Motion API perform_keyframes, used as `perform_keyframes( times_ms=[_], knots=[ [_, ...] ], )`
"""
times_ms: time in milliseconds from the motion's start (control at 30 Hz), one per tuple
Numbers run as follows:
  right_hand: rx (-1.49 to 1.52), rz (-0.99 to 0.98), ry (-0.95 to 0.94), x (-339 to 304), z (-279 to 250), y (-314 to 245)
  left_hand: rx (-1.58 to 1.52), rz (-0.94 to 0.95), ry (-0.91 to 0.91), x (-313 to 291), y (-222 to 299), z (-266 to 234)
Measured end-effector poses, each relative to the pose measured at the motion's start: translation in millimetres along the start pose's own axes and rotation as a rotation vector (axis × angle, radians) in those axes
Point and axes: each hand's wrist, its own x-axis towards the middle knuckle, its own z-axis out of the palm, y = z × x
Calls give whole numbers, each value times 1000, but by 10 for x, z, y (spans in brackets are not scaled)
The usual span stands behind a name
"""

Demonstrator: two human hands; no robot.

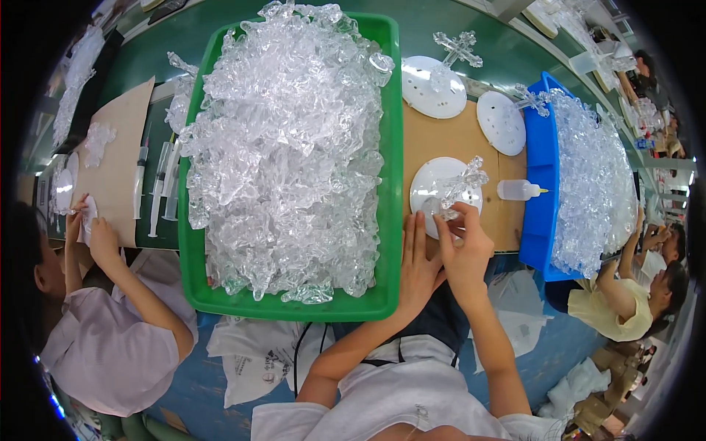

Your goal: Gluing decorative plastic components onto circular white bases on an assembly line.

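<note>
My right hand (pixel 467 246) pinches the lower part of a clear plastic cross (pixel 473 175) over a round white disc (pixel 423 182). The cross leans to the right above the disc. My left hand (pixel 421 268) lies at the disc's near left edge, its fingers stretched out; nothing shows in them. Beyond, a second white disc (pixel 419 84) carries an upright clear cross (pixel 457 50). A third disc (pixel 507 125) bears another clear cross (pixel 534 100), which leans toward a blue bin. To the right of my disc, a small squeeze bottle (pixel 518 189) with a yellow tip lies on its side.
A green tray (pixel 391 242) heaped with clear plastic pieces (pixel 294 147) stands left of my hands. The blue bin (pixel 540 176), also full of clear pieces, stands right. Cardboard (pixel 507 224) lies under the discs. Syringes (pixel 163 176) lie left of the tray, near a co-worker (pixel 118 323).
</note>
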Motion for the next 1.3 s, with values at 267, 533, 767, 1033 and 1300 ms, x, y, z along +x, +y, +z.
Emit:
perform_keyframes(
  times_ms=[267, 533, 767, 1033, 1300],
  knots=[
    [-48, 53, -174, 203, -82, -62, 0, 35, 36, 17, -7, -5],
    [47, 70, -175, 127, -68, 114, 35, 11, 6, 37, 3, -46],
    [-94, 25, -160, 97, -133, -23, 59, -6, -35, 35, -32, -54],
    [-8, 109, -254, 157, -166, -5, 34, -7, 0, 25, -43, 1],
    [-159, -16, -210, 155, -72, -39, 109, 24, 87, 1, -65, 109]
  ],
)
